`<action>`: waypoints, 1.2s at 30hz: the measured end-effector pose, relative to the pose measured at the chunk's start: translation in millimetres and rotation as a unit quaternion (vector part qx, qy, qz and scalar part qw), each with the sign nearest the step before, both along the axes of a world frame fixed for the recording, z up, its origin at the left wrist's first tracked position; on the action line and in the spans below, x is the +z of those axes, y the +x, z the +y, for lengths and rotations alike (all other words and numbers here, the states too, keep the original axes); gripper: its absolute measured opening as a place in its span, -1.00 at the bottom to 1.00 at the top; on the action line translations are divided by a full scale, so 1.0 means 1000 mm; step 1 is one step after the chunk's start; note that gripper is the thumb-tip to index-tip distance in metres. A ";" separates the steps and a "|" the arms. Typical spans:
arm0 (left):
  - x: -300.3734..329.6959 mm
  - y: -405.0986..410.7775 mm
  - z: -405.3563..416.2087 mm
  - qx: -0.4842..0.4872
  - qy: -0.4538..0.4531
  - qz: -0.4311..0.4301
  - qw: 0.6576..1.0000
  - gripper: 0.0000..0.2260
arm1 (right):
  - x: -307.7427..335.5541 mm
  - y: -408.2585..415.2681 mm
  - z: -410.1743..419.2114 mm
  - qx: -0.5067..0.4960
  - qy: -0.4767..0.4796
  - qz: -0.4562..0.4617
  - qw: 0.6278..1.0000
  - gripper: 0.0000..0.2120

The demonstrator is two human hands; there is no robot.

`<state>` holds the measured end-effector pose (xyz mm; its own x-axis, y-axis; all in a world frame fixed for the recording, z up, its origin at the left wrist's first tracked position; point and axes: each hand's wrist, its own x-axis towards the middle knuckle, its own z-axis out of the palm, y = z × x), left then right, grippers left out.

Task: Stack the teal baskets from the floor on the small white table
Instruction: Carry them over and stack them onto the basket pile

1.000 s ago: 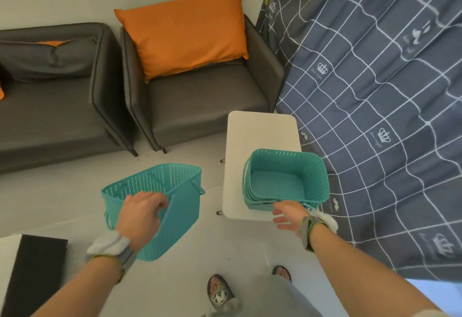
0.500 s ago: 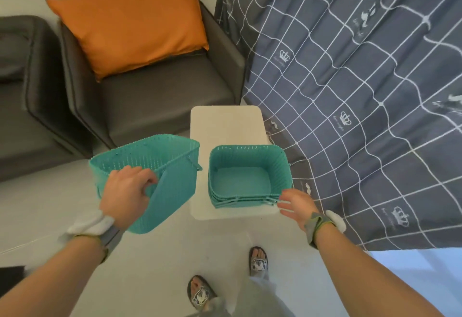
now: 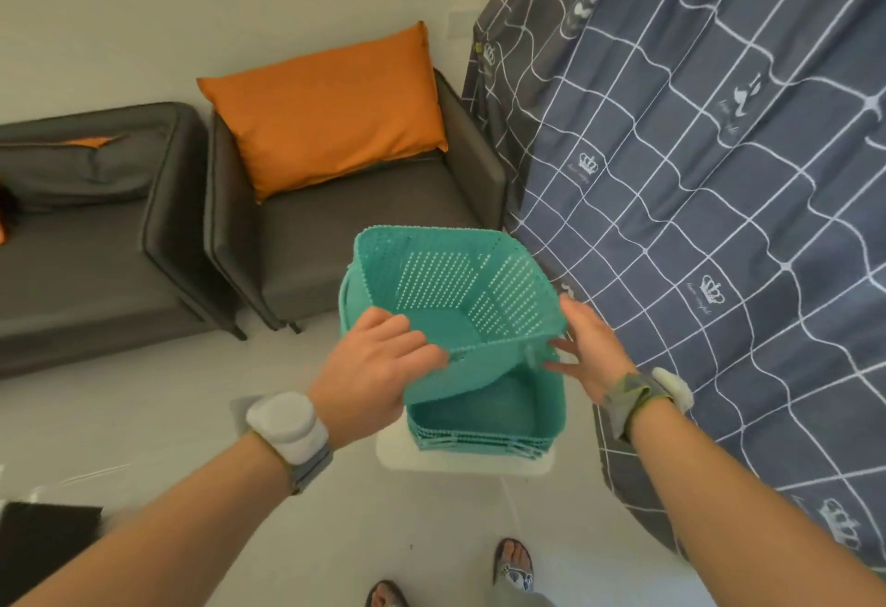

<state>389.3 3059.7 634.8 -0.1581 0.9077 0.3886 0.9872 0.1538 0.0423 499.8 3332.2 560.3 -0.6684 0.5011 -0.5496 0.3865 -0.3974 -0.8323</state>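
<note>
Your left hand (image 3: 378,367) grips the near wall of the basket (image 3: 455,299), fingers curled over its rim, and holds it in the air, tilted so the mouth faces you and the floor of it points away and down. Your right hand (image 3: 587,352) is open, fingers spread, the fingertips (image 3: 556,345) at the basket's near right corner — touching or just short of it, you cannot tell which. Directly below sits the stack (image 3: 484,429) of nested baskets, at the near end of the table (image 3: 460,462), its near rim showing under the one you hold. What matters for the coming move is that the held basket hangs right over the stack but not level with it: its near edge is low and close to the stack's rim, its far edge high and off toward the sofa (image 3: 335,223). As far as can be judged, you need to level the rim and bring the four walls in line with the stack's before lowering — the left hand carries the load, so the right is the one free to steady the far side.
</note>
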 end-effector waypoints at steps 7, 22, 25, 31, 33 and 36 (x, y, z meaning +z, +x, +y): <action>-0.031 0.009 0.032 0.006 -0.069 -0.041 0.997 -0.60 | -0.017 0.055 0.022 -0.046 -0.002 -0.049 0.998 -0.41; -0.091 0.032 0.020 0.359 0.180 -0.695 0.596 -0.73 | -0.031 0.051 0.009 -0.041 0.178 -0.083 0.980 -0.37; -0.090 0.021 0.022 0.352 0.194 -0.707 0.582 -0.70 | -0.032 0.042 0.008 -0.027 0.196 -0.082 0.977 -0.39; -0.121 0.024 0.017 0.478 0.060 -0.669 0.566 -0.56 | -0.057 0.052 -0.002 0.070 0.179 -0.153 0.969 -0.48; -0.133 0.034 0.014 0.483 0.032 -0.720 0.498 -0.55 | -0.071 0.064 -0.010 0.073 0.140 -0.181 0.971 -0.48; -0.147 0.044 0.016 0.475 0.030 -0.745 0.467 -0.55 | -0.077 0.077 -0.021 0.052 0.059 -0.179 0.981 -0.51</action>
<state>433.5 3075.5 487.9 -0.6146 0.1484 -0.7748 -0.6574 0.4465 0.6070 577.3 3310.7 483.3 -0.4940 0.5153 -0.7003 0.6954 -0.2492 -0.6740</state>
